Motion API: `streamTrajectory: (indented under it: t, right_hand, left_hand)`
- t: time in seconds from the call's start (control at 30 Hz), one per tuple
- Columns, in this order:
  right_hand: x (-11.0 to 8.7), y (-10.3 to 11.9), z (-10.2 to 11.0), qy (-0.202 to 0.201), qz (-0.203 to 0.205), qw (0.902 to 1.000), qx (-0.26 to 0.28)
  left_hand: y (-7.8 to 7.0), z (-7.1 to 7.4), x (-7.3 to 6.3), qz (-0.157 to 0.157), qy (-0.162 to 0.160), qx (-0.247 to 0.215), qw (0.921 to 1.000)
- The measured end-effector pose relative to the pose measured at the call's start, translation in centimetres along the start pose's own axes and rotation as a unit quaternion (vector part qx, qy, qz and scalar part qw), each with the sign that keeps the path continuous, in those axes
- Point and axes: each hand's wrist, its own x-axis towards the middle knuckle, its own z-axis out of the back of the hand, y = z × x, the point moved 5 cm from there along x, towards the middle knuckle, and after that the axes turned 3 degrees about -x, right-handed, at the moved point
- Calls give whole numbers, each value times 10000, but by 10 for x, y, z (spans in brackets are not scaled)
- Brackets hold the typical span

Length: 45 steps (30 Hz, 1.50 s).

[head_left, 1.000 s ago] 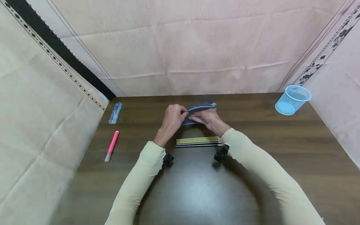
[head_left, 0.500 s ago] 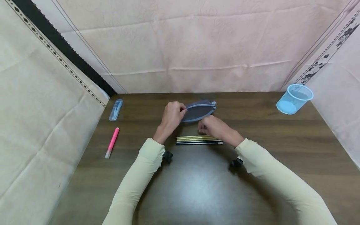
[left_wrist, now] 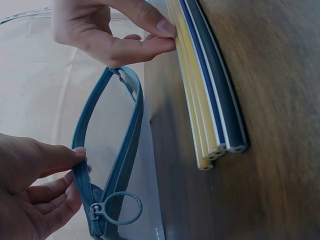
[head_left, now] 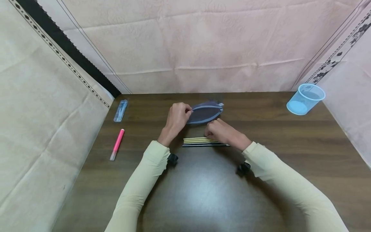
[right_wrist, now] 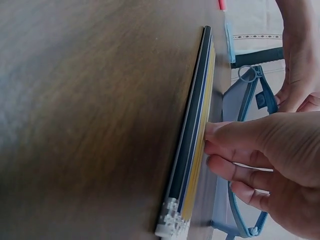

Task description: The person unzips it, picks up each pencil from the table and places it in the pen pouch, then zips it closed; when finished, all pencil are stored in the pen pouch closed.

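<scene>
My left hand pinches the near left rim of a blue zip pencil case, its mouth spread apart. A ring-shaped zip pull hangs at the end of the zip in the left wrist view. Just in front of the case, several pencils lie side by side on the table, yellow ones at the back, then blue and black. My right hand is over their right half, thumb and forefinger pinching the outermost yellow pencil. White erasers cap the pencils' right ends.
On the left of the wooden table lie a pink marker and a light blue clear case-like object. A translucent blue cup stands at the back right. Pale cloth hangs behind the table.
My right hand has come out of the pencil case's mouth and down to the pencils, where its fingertips now meet the yellow ones. The left hand keeps its hold on the case.
</scene>
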Motion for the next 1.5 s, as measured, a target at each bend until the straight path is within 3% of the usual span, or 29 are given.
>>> streamTrajectory:
  t: [0.37, 0.53, 0.67, 0.8, 0.93, 1.0, 1.07, 1.13, 1.2, 1.27, 1.4, 1.5]
  right_hand:
    - [5, 2, -4, 52, -52, 9973, -724]
    - [8, 4, -3, 79, 161, 9973, -708]
    - [4, -1, 5, 275, 184, 9991, -247]
    - [-7, -16, 22, 415, -133, 9971, 617]
    - [-20, -34, 47, -56, -589, 9880, 1428]
    - [-25, -41, 58, -408, -755, 9776, 1922]
    - [-30, -47, 66, -647, -922, 9595, 2581]
    - [-33, -49, 68, -704, -1039, 9263, 3553]
    - [-34, -48, 63, -422, -1153, 8800, 4588]
    - [-34, -43, 52, 123, -1256, 8316, 5409]
    - [-30, -33, 24, 1185, -1645, 7445, 6360]
    - [-22, -35, 10, 1109, -2180, 6859, 6853]
  left_hand:
    - [1, 0, 1, 13, -25, -11, 10000]
    - [6, 0, 1, 181, -105, -130, 9997]
    - [8, 3, 0, 244, -197, -194, 9993]
    - [8, 6, -1, 306, -274, -291, 9987]
    - [9, 8, -1, 420, -270, -401, 9979]
    - [10, 9, -1, 455, -280, -426, 9977]
    - [10, 9, -1, 467, -282, -439, 9975]
    - [9, 8, 0, 452, -283, -435, 9976]
    - [9, 7, 1, 432, -251, -421, 9979]
    - [8, 5, 1, 432, -205, -417, 9980]
    - [5, 2, 1, 459, -187, -349, 9982]
    - [2, 0, 0, 469, -169, -358, 9981]
